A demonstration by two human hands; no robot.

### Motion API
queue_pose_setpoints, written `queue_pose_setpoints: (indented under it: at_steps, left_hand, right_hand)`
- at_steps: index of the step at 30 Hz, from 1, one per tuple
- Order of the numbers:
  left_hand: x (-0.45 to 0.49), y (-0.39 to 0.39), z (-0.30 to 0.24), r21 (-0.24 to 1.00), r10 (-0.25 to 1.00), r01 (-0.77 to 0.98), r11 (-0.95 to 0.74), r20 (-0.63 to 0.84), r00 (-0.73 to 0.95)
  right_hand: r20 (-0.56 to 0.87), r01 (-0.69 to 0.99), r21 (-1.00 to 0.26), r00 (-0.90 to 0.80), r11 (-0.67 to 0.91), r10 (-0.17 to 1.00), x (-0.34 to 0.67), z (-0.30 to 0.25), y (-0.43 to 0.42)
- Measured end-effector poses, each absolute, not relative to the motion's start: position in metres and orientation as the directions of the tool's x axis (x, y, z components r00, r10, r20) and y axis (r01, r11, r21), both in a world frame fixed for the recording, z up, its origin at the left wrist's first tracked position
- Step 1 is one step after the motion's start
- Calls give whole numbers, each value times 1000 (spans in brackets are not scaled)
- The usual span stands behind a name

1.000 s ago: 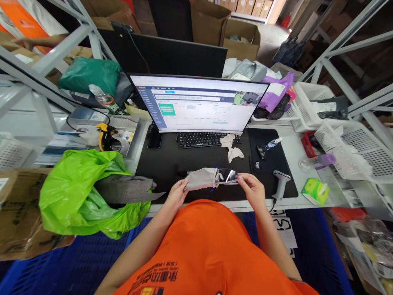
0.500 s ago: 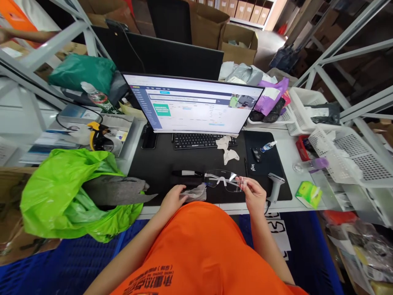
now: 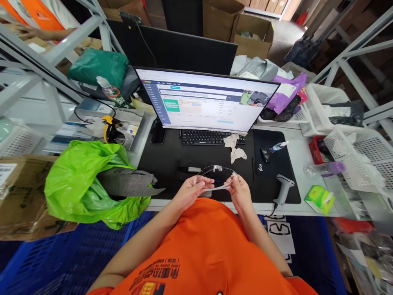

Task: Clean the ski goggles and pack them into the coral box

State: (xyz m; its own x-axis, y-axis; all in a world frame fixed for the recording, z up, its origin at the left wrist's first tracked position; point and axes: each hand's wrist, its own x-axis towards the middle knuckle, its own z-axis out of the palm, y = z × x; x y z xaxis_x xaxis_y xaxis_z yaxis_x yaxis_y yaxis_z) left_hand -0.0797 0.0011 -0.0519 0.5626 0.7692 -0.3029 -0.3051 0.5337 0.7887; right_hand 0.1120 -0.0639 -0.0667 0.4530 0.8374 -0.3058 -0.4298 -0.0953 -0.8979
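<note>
I hold a pair of clear safety glasses (image 3: 215, 169) with both hands above the front of the black desk mat (image 3: 172, 157). My left hand (image 3: 192, 189) pinches the left temple arm. My right hand (image 3: 239, 189) pinches the right temple arm, which is folded across between the hands. The lens curves away from me toward the keyboard (image 3: 205, 137). The grey cloth pouch is barely visible, hidden under my hands near the mat's front edge.
A monitor (image 3: 207, 100) stands behind the keyboard. Crumpled tissues (image 3: 235, 148), a mouse (image 3: 264, 154), a small spray bottle (image 3: 278, 146) and a barcode scanner (image 3: 283, 188) lie to the right. A green plastic bag (image 3: 82, 184) with grey felt (image 3: 127, 182) sits left. White baskets (image 3: 356, 159) stand far right.
The glasses came out of the grey pouch. My left hand let go of the pouch and took the left temple; both hands now hold the glasses closer to my body.
</note>
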Motion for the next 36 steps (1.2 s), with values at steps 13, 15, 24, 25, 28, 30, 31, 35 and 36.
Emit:
queue_pose_setpoints:
  at_steps: [13,15,24,25,28,30,31,35,36]
  left_hand:
    - [-95,19,-59,901,687,-8,435,-326,649]
    - [-94,25,-56,954,729,78,289,-272,628]
    - [-103,42,-33,937,831,190,-294,152,536]
    - [-105,42,-31,933,829,184,-310,170,533]
    - [-110,41,-29,924,824,183,-335,193,533]
    - [-112,41,-30,922,819,185,-341,194,541]
    - [-114,41,-31,920,816,188,-343,193,544]
    - [-118,42,-35,921,815,211,-328,163,557]
    - [-120,41,-36,929,814,212,-305,138,565]
  right_hand:
    - [-228,-172,-968,318,-180,920,154,-47,-70]
    - [-117,-54,-993,370,-104,921,154,-42,-72]
    - [493,552,-778,242,299,836,146,1,-74]
    - [517,573,-756,227,316,825,145,4,-74]
    - [548,610,-721,210,329,810,141,7,-75]
    - [544,621,-718,216,316,811,137,6,-77]
    - [540,623,-719,221,309,812,135,5,-78]
    - [540,629,-717,230,299,810,130,3,-79]
    - [540,636,-714,232,294,809,128,3,-78]
